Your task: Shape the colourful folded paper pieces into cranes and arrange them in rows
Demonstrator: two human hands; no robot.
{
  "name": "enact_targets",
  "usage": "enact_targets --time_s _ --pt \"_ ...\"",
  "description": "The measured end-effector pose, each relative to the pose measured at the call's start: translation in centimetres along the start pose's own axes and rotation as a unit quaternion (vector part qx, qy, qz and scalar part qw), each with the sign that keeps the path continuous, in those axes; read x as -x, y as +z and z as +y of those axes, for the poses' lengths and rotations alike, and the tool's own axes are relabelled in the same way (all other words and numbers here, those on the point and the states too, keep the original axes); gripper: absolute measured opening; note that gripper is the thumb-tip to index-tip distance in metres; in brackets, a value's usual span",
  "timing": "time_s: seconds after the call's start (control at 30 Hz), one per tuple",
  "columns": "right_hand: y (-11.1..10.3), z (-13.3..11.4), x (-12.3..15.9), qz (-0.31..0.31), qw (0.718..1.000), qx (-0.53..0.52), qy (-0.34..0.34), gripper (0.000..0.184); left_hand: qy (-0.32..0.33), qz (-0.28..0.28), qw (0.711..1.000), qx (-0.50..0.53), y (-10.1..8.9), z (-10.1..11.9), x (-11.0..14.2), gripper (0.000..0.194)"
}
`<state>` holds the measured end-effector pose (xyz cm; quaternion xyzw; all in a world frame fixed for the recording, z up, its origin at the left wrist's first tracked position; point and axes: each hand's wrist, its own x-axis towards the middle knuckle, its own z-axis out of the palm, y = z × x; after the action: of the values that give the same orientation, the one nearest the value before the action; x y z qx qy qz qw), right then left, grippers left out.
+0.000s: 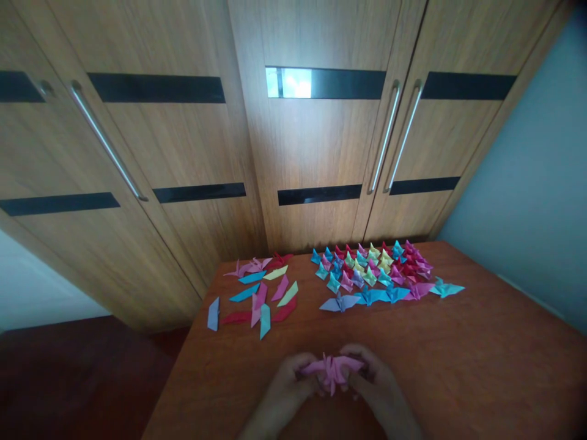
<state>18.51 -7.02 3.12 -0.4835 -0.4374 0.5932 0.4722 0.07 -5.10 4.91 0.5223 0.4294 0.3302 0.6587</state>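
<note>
A pink origami crane (332, 370) is held between my two hands above the near part of the table, its wings spread sideways. My left hand (293, 382) pinches the left wing, and my right hand (370, 379) grips the right wing. Some of the fingertips are hidden behind the paper. Beyond my hands to the right stand rows of finished paper cranes (367, 269) in many colours, with a front row of spread-winged ones such as a lilac crane (340, 302). To the left lie flat folded paper pieces, among them a teal one (265, 321) and a lilac one (213, 314).
The brown wooden table (458, 366) reaches back to a wooden wardrobe (316, 146) with metal handles and dark strips. A pale wall (527, 183) borders the table on the right. Its left edge drops to a dark reddish floor (82, 373).
</note>
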Motion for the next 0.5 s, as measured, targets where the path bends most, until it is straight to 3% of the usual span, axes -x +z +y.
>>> enact_targets --time_s 0.13,0.27,0.4,0.5 --pt "-0.7 1.0 0.3 0.019 0.981 -0.191 0.029 0.019 -0.035 -0.036 0.981 0.185 1.0 -1.1 -0.2 0.024" --pt "-1.6 1.2 -0.2 0.070 0.969 -0.234 0.032 0.023 -0.042 -0.031 0.966 0.252 1.5 -1.5 -1.0 0.023" --pt "-3.6 0.9 -1.0 0.179 0.980 -0.091 -0.004 0.030 -0.040 -0.012 0.984 0.171 1.6 -1.0 -2.3 0.024" --pt "-4.6 0.6 -0.6 0.279 0.952 0.109 -0.069 0.034 -0.044 0.038 0.995 0.081 2.0 -0.7 -3.5 0.027"
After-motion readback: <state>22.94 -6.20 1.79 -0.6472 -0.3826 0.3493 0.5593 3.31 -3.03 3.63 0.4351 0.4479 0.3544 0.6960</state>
